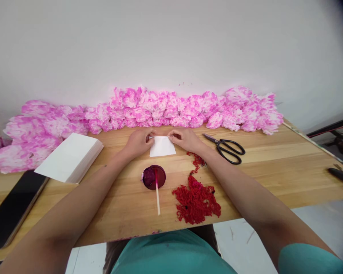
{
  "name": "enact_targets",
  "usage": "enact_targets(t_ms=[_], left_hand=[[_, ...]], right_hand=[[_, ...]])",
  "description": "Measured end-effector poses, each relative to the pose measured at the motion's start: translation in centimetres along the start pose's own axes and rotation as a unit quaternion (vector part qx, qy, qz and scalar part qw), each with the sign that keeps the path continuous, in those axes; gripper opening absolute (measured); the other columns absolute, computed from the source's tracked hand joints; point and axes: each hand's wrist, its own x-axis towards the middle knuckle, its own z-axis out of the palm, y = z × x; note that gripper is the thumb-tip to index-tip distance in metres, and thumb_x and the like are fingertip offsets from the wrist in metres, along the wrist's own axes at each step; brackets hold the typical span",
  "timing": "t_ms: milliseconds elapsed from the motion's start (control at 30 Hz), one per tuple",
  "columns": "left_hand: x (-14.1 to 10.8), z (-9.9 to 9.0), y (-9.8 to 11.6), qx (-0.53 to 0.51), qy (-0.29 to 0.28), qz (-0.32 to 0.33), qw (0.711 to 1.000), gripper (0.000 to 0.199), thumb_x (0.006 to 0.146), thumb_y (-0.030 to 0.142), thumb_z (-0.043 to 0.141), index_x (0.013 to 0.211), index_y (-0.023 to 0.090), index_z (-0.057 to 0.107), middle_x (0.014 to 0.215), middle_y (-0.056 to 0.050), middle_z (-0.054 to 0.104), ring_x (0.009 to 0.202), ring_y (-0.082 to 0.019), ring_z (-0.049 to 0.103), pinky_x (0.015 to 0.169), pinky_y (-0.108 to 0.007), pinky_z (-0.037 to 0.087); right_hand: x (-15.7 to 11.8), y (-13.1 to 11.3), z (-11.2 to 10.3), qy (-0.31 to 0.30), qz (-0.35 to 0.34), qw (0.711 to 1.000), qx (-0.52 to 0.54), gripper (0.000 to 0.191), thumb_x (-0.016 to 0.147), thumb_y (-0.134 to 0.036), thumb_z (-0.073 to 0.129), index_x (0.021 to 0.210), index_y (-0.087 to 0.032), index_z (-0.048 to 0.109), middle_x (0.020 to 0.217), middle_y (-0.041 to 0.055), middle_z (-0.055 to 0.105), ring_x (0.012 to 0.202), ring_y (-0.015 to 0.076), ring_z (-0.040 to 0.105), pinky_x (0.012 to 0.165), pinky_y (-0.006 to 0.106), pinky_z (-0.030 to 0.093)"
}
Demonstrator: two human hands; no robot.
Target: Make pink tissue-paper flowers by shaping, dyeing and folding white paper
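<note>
A small white paper sheet (162,147) is held by its far edge, near the middle of the table. My left hand (141,141) pinches its far left corner, and my right hand (185,139) pinches the far right corner. Just nearer to me stands a round dish of dark red dye (150,177) with a pale stick (157,198) leaning out of it. A tangle of red yarn (196,203) lies to the right of the dish, with a strand running up beside my right forearm.
Black-handled scissors (228,147) lie right of my right hand. A stack of white paper (71,156) and a black phone (15,209) are at the left. Pink and white paper flowers (171,108) line the wall. A dark tool (341,176) sits at the far right.
</note>
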Motion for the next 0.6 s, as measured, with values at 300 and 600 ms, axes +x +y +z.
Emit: enact_targets(t_ms=[300,600], left_hand=[[-0.05,-0.08,0.23,0.025,-0.015,0.030,0.999,0.035,0.089,0.030,0.048,0.114,0.018,0.070,0.100,-0.006,0.075,0.087,-0.021,0.066,0.079,-0.032,0.048],[0.11,0.12,0.09,0.042,-0.018,0.065,0.997,0.026,0.089,0.035,0.054,0.094,0.019,0.075,0.090,-0.005,0.075,0.083,-0.021,0.064,0.076,-0.032,0.046]], right_hand=[[-0.10,-0.92,-0.11,-0.001,-0.026,0.998,-0.057,0.020,0.088,-0.019,0.054,0.098,-0.017,0.072,0.097,0.0055,0.073,0.086,0.0184,0.063,0.076,0.028,0.041],[-0.20,-0.63,0.18,0.004,-0.028,0.999,-0.042,0.019,0.087,-0.019,0.055,0.096,-0.018,0.072,0.093,0.0042,0.073,0.083,0.0168,0.063,0.073,0.027,0.041]])
